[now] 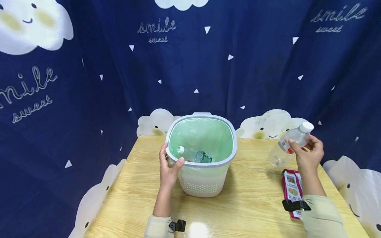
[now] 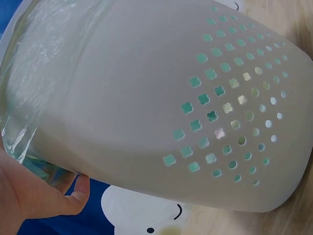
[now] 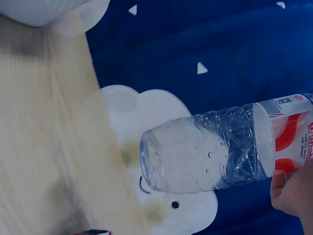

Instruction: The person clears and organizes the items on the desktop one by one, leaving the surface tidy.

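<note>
A whitish plastic bin [image 1: 197, 186] with a grey rim and a pale green liner bag [image 1: 205, 132] stands on the table. My left hand [image 1: 169, 173] grips the left side of its rim, thumb over the front edge; in the left wrist view, that hand [image 2: 41, 196] is at the bag's folded-over edge. Inside lie a clear bottle with a white-and-green cap [image 1: 180, 149] and a bottle with a green label [image 1: 203, 157]. To the right, my right hand [image 1: 309, 157] holds a clear, white-capped plastic bottle [image 1: 278, 155], tilted above the table. Its red-and-white label [image 3: 288, 139] shows in the right wrist view.
A magenta-and-white package [image 1: 292, 188] lies on the wooden table [image 1: 253, 198] under the right forearm, partly hidden by it. Behind the table hangs a dark blue curtain [image 1: 190, 66] with clouds and white triangles.
</note>
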A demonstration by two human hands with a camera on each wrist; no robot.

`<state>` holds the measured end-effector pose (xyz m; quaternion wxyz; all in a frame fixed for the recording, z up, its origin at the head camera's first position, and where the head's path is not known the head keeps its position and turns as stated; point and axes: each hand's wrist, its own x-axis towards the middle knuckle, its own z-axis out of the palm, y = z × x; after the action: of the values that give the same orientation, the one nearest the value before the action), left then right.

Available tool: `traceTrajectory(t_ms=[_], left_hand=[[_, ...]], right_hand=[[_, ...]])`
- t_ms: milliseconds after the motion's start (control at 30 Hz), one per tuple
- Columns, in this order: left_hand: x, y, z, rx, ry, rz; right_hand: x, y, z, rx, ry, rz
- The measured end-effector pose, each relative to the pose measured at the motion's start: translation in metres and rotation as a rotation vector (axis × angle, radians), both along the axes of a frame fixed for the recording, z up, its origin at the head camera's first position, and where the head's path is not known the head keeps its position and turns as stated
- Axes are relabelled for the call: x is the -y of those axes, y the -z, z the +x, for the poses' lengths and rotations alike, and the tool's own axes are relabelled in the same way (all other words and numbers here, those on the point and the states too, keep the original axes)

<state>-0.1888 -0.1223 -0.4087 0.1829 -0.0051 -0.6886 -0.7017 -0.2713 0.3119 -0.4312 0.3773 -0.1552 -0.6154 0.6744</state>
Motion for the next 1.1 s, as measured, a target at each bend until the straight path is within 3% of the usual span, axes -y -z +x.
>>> traceTrajectory(t_ms=[200,333,733,867,967,1100], left_hand=[[0.001,0.002,-0.001,-0.005,0.0,0.006],[0.0,0.002,-0.001,-0.011,-0.002,0.006],[0.0,0.001,-0.001,0.002,0.003,0.007],[0.0,0.001,0.0,0.007,0.005,0.008],[0.0,0.0,0.001,0.0,0.004,0.009],[-0.001,-0.001,0.002,-0.008,0.004,0.009]], right_hand=[[0.011,-0.02,0.006,0.013,-0.047,0.009],[0.018,-0.038,0.008,0.011,-0.097,-0.064],[0.039,-0.081,0.014,-0.129,-0.221,-0.136],[0.046,-0.094,0.017,-0.083,-0.266,-0.087],[0.051,-0.104,0.019,-0.011,-0.311,0.006],[0.056,-0.116,0.021,0.017,-0.371,0.084]])
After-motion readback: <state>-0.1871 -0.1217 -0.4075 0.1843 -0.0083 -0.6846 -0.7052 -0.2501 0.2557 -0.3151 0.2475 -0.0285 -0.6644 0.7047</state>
